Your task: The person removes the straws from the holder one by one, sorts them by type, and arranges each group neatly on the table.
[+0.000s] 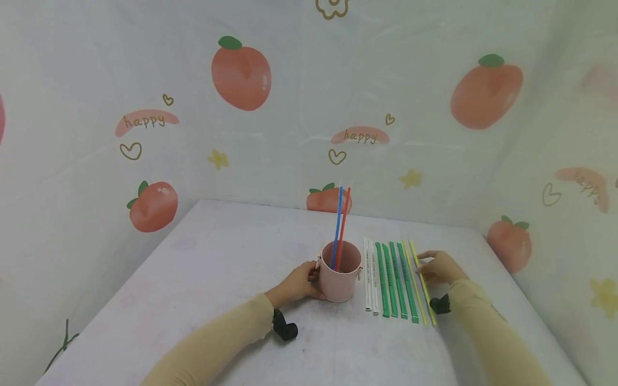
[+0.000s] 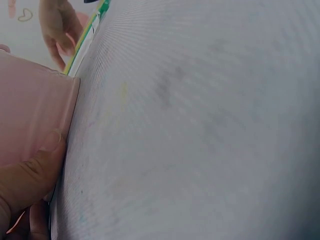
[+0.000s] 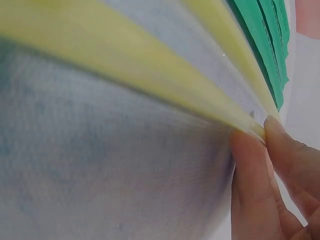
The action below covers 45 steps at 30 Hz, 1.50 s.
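Note:
A pink bucket (image 1: 338, 287) stands upright on the table, with a blue straw (image 1: 337, 225) and a red straw (image 1: 344, 228) leaning inside it. My left hand (image 1: 301, 281) holds the bucket by its left side, and in the left wrist view the thumb (image 2: 37, 167) lies along its wall low down near the table. To the right, my right hand (image 1: 438, 267) pinches the outermost yellow straw (image 1: 425, 287) between thumb and finger, as the right wrist view shows. A second yellow straw (image 1: 414, 281) lies just left of it.
Several green wrapped straws (image 1: 393, 279) and two white wrapped straws (image 1: 370, 276) lie side by side between the bucket and the yellow straws. A white printed cloth (image 1: 289, 107) hangs behind the table (image 1: 232, 246) and along its sides.

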Tool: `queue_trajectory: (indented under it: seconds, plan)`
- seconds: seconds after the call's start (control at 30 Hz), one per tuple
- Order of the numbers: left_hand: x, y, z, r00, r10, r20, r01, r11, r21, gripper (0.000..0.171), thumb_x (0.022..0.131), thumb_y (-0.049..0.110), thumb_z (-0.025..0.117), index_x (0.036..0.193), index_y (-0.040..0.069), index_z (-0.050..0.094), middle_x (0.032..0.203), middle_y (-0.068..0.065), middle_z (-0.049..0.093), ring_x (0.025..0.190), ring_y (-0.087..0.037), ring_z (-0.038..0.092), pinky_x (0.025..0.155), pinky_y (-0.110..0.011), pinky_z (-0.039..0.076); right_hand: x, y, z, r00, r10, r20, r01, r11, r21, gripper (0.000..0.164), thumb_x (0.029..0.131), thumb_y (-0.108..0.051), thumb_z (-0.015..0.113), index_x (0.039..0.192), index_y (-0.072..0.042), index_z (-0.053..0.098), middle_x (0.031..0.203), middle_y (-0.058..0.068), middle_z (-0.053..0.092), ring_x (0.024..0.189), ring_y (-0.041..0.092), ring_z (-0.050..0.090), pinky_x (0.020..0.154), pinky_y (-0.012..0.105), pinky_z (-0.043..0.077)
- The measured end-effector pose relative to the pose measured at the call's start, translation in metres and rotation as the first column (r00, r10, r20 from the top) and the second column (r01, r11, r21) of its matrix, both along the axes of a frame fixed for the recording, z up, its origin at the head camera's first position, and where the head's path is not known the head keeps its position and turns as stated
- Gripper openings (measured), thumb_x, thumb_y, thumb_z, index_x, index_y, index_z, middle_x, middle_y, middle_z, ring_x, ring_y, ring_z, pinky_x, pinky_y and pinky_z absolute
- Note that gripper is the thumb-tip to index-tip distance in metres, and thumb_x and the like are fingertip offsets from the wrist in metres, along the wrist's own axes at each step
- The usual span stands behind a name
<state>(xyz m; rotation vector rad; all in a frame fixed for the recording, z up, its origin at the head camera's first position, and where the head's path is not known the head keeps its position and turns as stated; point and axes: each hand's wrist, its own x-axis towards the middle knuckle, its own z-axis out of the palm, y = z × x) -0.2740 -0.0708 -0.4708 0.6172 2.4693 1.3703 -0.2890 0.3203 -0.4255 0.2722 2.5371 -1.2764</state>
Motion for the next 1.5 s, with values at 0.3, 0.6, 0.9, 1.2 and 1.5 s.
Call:
queue_trajectory:
  seconds: [0.3,0.6,0.9,1.2,1.5]
  plan:
    - [0.001,0.002,0.002,1.0,0.011,0.01,-0.011,1.0,0.0,0.067,0.068,0.005,0.087,0.126,0.001,0.054,0.128,-0.016,0.058,0.12,-0.034,0.057,0.105,-0.045,0.048,-0.003,-0.002,-0.002,1.0,-0.022,0.014,0.022,1.0,0.021,0.059,0.087,0.001,0.066,0.138,0.012,0.038,0.103,0.025,0.064,0.074,0.019,0.069,0.069,0.034,0.062]
    - [0.002,0.002,0.002,1.0,0.016,0.013,-0.016,1.0,0.006,0.069,0.068,0.004,0.086,0.128,0.0,0.052,0.128,-0.017,0.057,0.12,-0.034,0.057,0.105,-0.045,0.048,-0.005,0.0,-0.007,1.0,-0.019,0.008,0.018,0.999,0.043,0.059,0.085,-0.001,0.069,0.136,0.011,0.041,0.101,0.022,0.062,0.071,0.015,0.067,0.067,0.032,0.061]
    - [0.001,0.002,0.002,1.0,0.011,0.011,-0.012,1.0,0.006,0.068,0.068,0.004,0.086,0.127,0.0,0.053,0.128,-0.017,0.057,0.12,-0.034,0.057,0.105,-0.045,0.048,-0.011,0.004,-0.011,0.999,-0.035,0.019,0.032,0.988,0.154,0.059,0.082,-0.01,0.074,0.133,0.005,0.049,0.117,0.026,0.052,0.081,0.021,0.057,0.064,0.025,0.054]
    - [0.0,0.002,0.001,1.0,0.011,0.008,-0.011,1.0,0.004,0.066,0.068,0.005,0.087,0.125,0.001,0.054,0.127,-0.016,0.058,0.119,-0.033,0.057,0.104,-0.044,0.049,-0.01,0.005,-0.01,0.997,-0.059,0.048,0.054,0.994,0.099,0.062,0.083,-0.011,0.074,0.136,0.004,0.047,0.116,0.024,0.051,0.084,0.021,0.055,0.064,0.024,0.053]
    - [0.001,0.001,0.002,1.0,0.004,0.009,-0.004,1.0,0.016,0.07,0.068,0.004,0.086,0.129,0.0,0.052,0.129,-0.017,0.057,0.12,-0.034,0.057,0.105,-0.045,0.048,-0.01,0.005,-0.01,0.995,-0.073,0.063,0.066,0.992,0.108,0.063,0.083,-0.015,0.075,0.137,0.002,0.047,0.113,0.021,0.051,0.089,0.024,0.053,0.065,0.024,0.051]
